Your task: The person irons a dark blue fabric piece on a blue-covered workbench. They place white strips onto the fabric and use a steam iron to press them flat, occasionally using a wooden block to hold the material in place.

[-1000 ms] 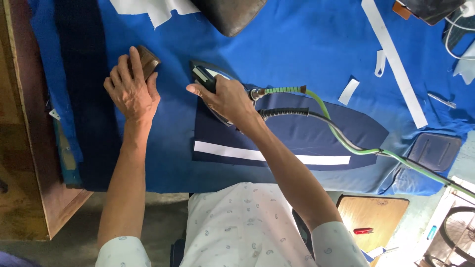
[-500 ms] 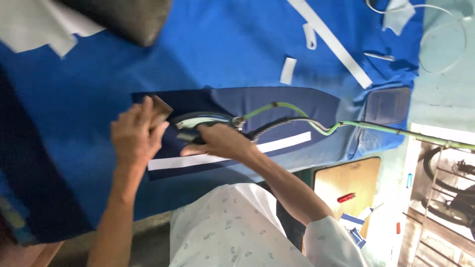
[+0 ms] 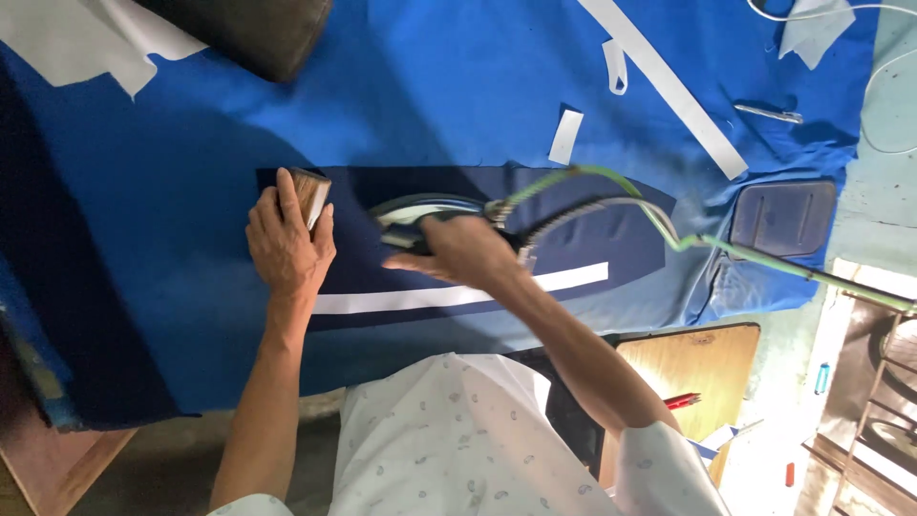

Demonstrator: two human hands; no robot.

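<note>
A dark navy fabric piece (image 3: 611, 225) with a white strip (image 3: 573, 278) along its near edge lies on the bright blue table cover (image 3: 458, 86). My right hand (image 3: 458, 250) grips the handle of a steam iron (image 3: 413, 212) resting on the navy piece; a green hose and a dark cord (image 3: 669, 229) run from it to the right. My left hand (image 3: 285, 244) presses a small wooden block (image 3: 310, 194) down on the left end of the navy piece.
A dark padded cushion (image 3: 253, 33) sits at the top left. White strips (image 3: 669, 86) and scraps (image 3: 566, 136) lie on the cover, with a dark pad (image 3: 783, 218) at the right. A wooden stool (image 3: 683, 368) stands beside me.
The view has swung, so the table cover now fills the frame. The iron has slid a little along the navy piece, and my left hand with the block has stayed at its left end.
</note>
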